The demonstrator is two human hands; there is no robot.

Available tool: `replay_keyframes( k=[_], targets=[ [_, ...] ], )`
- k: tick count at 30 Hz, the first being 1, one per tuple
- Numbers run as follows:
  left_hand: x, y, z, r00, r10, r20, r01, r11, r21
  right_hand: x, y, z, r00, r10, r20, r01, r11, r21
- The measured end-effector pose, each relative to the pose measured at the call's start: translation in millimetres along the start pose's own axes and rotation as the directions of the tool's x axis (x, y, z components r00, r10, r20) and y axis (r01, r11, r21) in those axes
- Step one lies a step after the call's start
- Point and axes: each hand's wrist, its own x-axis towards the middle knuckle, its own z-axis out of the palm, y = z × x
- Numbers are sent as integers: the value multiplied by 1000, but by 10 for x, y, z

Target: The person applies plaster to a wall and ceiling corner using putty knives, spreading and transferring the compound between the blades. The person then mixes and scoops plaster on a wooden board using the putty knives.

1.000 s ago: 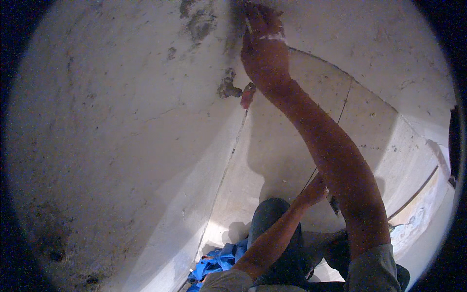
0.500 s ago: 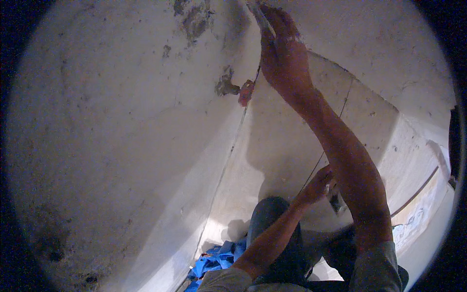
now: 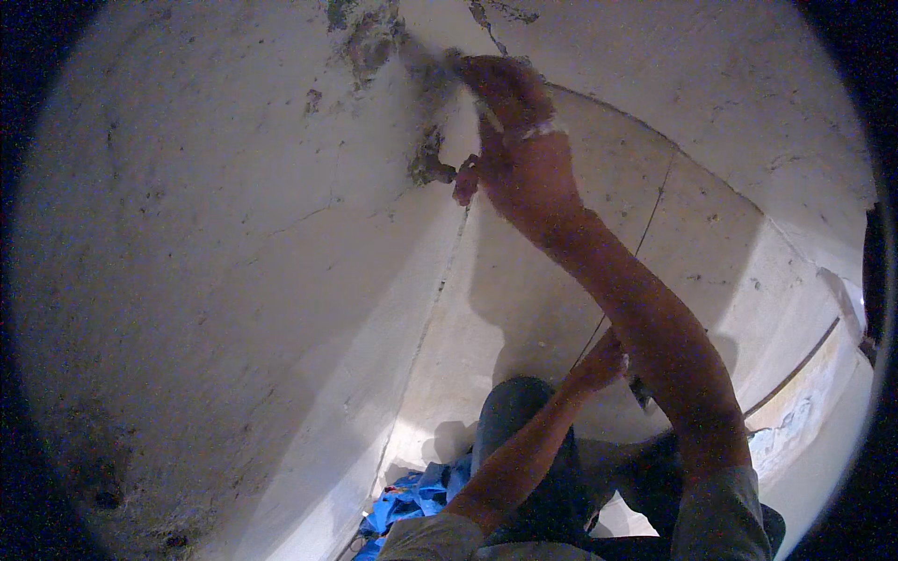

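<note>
My right hand (image 3: 526, 154) reaches up to the stained wall (image 3: 234, 234), just above the tap's red handle (image 3: 465, 180). Its fingers are closed round a thin flat tool (image 3: 490, 118), of which only a pale edge shows; the rest is hidden by the hand and blurred. Behind the handle, the tap's dark body (image 3: 430, 166) comes out of a rough patch of wall. Lower down, my left hand (image 3: 601, 366) is curled closed beside my right forearm. What it holds, if anything, cannot be made out. Close by it is a small dark object with a pale edge (image 3: 643, 394), partly behind the forearm.
Crumpled blue material (image 3: 416, 500) lies at the wall's foot, beside my bent knee (image 3: 519, 411). A pale slab surface (image 3: 561, 271) with a dark joint meets the wall. On the right stands a pale sheet with markings (image 3: 790, 425).
My right hand has moved left and slightly down along the wall, closer to the tap, with the flat tool in it. My left hand has shifted slightly down and left.
</note>
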Motion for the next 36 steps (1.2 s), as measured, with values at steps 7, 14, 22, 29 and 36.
replay_keyframes(
  k=[7,14,22,29,36],
  targets=[
    [19,129,52,994,-76,76,96,946,-310,204,478,135,988,10,-153,-37,984,-175],
    [9,87,91,997,36,74,-2,911,-413,279,446,297,964,-85,-253,32,978,-208],
    [28,59,46,992,100,-73,-100,995,3,266,30,290,987,160,11,-153,958,-244],
    [-86,255,10,995,-102,-14,101,990,-97,44,-211,126,998,-45,41,50,988,-146],
    [23,114,38,984,175,43,-151,930,-335,-295,334,-931,961,133,244,-70,966,-249]
  ],
)
